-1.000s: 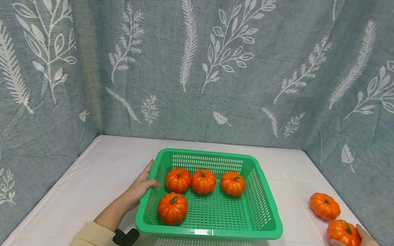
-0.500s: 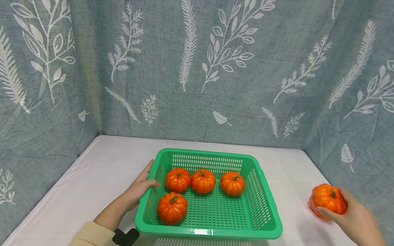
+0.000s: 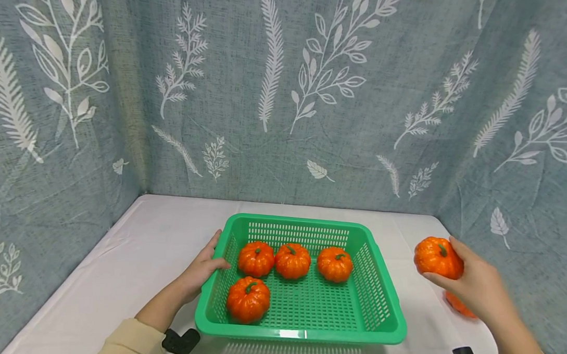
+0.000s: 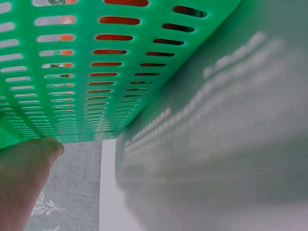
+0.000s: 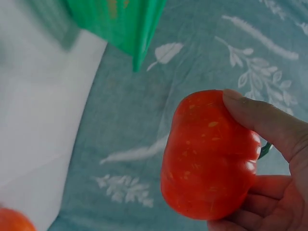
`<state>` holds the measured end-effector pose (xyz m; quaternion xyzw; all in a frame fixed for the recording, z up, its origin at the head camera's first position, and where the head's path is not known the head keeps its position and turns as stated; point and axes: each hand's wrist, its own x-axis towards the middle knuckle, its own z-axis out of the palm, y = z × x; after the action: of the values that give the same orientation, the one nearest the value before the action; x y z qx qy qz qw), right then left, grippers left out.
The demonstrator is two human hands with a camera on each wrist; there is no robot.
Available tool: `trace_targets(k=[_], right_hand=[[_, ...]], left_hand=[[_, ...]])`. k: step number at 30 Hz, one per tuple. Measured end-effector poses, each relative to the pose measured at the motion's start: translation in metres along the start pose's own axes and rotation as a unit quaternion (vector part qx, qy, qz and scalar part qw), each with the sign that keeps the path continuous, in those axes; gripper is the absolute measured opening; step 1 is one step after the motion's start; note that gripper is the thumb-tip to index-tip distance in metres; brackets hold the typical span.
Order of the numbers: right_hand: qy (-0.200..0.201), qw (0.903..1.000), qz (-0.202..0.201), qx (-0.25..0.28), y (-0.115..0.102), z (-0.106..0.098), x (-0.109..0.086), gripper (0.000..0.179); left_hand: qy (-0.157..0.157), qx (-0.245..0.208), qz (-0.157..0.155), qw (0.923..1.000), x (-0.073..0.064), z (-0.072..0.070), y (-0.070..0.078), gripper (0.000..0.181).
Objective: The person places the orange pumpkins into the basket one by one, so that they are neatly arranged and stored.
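An orange toy pumpkin [image 3: 437, 256] with a green stem is in the grip of my right hand [image 3: 476, 274], raised to the right of the green plastic basket [image 3: 326, 338]. In the right wrist view, thumb and fingers clasp the pumpkin [image 5: 207, 156] from opposite sides. My left hand [image 3: 204, 268] grips the basket's left rim, thumb over the edge and fingers along the outer side. In the left wrist view, part of that hand [image 4: 29, 168] lies against the slotted wall [image 4: 82, 86]. Several pumpkins sit inside the basket, one pumpkin [image 3: 248, 300] at its front left corner.
Another pumpkin [image 3: 459, 305] lies on the white tabletop [image 3: 172, 222] at the right, partly hidden behind my right hand. Grey-blue curtains [image 3: 245, 162] with white leaf prints stand around the table's back and sides. A black strap piece [image 3: 181, 342] shows at my left wrist.
My right hand has lifted a pumpkin from the table's right front and carried it up and left, past the other pumpkin, toward the basket. The left hand and basket have stayed put.
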<state>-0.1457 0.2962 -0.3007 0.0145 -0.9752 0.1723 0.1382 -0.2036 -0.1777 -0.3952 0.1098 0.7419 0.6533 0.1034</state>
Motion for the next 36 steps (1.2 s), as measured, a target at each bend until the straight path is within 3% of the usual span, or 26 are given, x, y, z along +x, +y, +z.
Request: trace_targets(k=[12, 21, 30, 36], right_hand=[[0.011, 0.9941, -0.099, 0.043, -0.053, 0.003, 0.02, 0.086], [-0.03, 0.9888, -0.131, 0.064, -0.087, 0.01, 0.027, 0.086], [-0.07, 0.97, -0.228, 0.047, -0.119, 0.034, 0.032, 0.084], [-0.092, 0.9624, -0.253, 0.034, -0.137, 0.042, 0.034, 0.082]], left_hand=[[0.003, -0.001, -0.003, 1.0, 0.0, 0.0, -0.001, 0.093], [0.003, 0.0, 0.0, 1.0, 0.0, 0.001, -0.001, 0.093], [0.006, 0.003, -0.003, 1.0, 0.0, 0.0, -0.002, 0.092], [0.008, -0.003, -0.005, 1.0, 0.0, 0.0, -0.003, 0.093]])
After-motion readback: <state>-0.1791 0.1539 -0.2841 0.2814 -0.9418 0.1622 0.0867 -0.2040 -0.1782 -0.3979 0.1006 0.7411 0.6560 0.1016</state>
